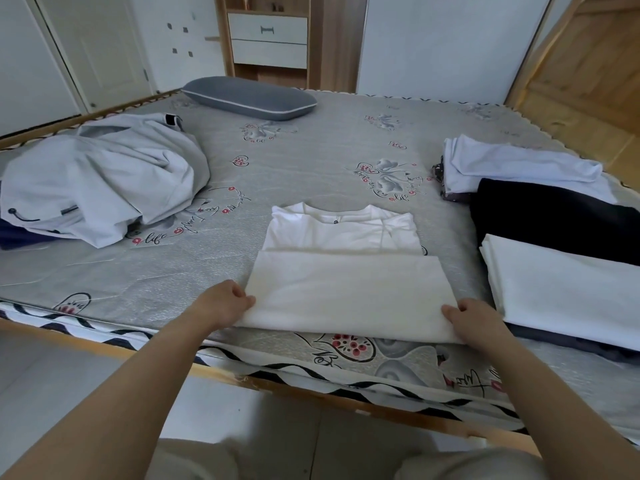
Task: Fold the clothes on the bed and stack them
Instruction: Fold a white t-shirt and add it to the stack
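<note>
We see the white shirt (346, 271) lying at the near middle of the bed (311, 168), its lower half folded up. The left hand (225, 304) pinches its near-left corner and the right hand (474, 322) grips the near-right one, though those fingers seem partly tucked underneath.

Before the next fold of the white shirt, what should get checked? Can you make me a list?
1. Left hand has a grip on the near left corner of the white shirt: ok.
2. Right hand grips the near right corner: ok.
3. Bottom part already folded up flat: ok.
4. Collar end lies smooth on the bed: ok.
5. Room on the folded stack to the right: ok.
6. Sleeves tucked in evenly underneath: cannot tell.
</note>
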